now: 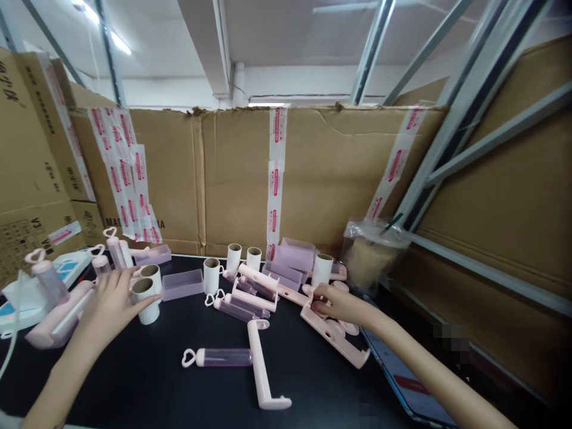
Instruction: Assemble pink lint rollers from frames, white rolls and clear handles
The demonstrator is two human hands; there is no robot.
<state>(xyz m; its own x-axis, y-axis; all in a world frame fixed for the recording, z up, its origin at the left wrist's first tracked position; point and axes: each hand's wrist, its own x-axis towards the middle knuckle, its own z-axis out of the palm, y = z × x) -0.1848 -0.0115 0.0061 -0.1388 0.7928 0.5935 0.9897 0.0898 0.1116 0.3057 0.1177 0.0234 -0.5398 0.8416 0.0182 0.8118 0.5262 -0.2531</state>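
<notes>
My left hand (109, 301) has its fingers stretched out and thumb spread beside two upright white cardboard-cored rolls. The thumb lies across the front of the nearer roll (149, 313); the fingertips reach toward the roll behind. At the right, my right hand (333, 301) is closed, its fingers curled among pale pink plastic parts. What they pinch is hidden. Under and beside it are a long pink bracket (335, 339) and several round pink pieces (351, 328). Between the hands lie a purple clear tube with a heart-shaped loop (227, 357) and a pink bracket (261, 369), touching end to side.
More tubes (243, 307) and pink brackets lie mid-table. Purple trays (292, 262) and white rolls (211, 277) stand behind. A phone (406, 381) and a lidded plastic cup (373, 256) are at right. Pink cases and heart-loop tubes (49, 280) crowd the left. Cardboard walls (232, 179) enclose the back.
</notes>
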